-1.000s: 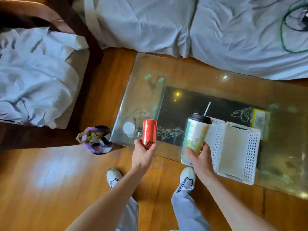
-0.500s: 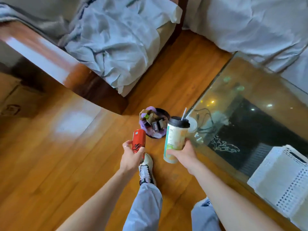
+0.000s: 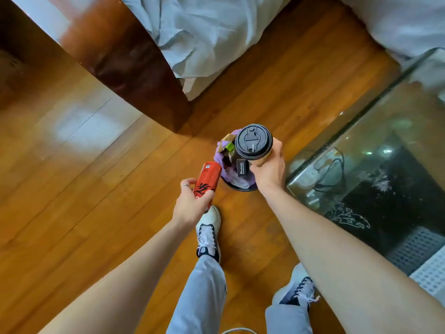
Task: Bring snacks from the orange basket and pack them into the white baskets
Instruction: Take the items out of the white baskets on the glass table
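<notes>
While above the bin [image 3: 237, 183] (purple-lined), left hand [image 3: 192, 207] fingers wrapped round red can [image 3: 207, 179], right hand [image 3: 268, 171] fingers round lidded cup [image 3: 253, 143].

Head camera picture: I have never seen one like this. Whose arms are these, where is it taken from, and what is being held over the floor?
There is no machine here. A person wears a wide-angle camera on the head, so you look down along their own arms, legs and shoes.

The left hand has its fingers curled round a red can. The right hand grips a paper cup with a black lid.

Both are held above a small bin on the wooden floor, with a purple liner and wrappers inside. To the right is a glass table; a white basket peeks in at the edge. Grey sheets lie above.
</notes>
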`<state>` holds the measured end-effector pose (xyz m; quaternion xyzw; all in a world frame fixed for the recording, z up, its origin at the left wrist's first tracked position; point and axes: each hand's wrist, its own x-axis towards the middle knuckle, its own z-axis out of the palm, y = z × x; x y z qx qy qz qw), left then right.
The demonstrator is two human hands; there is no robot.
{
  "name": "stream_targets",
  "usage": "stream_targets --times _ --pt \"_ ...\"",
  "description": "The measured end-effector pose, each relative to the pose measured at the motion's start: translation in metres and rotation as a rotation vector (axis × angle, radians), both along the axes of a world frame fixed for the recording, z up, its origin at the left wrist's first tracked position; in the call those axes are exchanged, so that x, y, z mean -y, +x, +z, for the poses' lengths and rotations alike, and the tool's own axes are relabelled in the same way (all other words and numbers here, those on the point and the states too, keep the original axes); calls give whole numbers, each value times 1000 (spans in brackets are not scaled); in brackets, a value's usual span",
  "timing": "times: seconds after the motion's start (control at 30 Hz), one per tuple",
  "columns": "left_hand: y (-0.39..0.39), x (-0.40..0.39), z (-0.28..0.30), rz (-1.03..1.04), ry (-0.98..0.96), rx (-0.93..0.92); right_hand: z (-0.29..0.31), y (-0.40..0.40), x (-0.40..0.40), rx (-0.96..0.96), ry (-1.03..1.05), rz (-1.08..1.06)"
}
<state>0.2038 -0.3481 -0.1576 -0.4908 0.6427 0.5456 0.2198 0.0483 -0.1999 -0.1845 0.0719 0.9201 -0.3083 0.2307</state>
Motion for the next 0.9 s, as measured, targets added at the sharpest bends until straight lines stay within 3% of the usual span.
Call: stream_targets --times 0.1,0.17,0.3,0.5,0.7,0.9 --pt "-1 -1 -14 -10 3 10 -19 -16 -11 124 154 183" --pt "-3 -2 -16 -47 -9 26 -19 -20 -16 217 181 161" --pt "-13 -6 -9 -102 -60 57 -5 -21 -18 174 103 66" --pt "-29 -13 -7 -354 -232 67 2 -15 -13 282 59 130" --pt "-54 -51 -15 -363 -205 -86 10 24 -40 324 -48 -63" --pt "-74 -70 -23 -395 -109 19 33 66 -81 362 -42 -34"
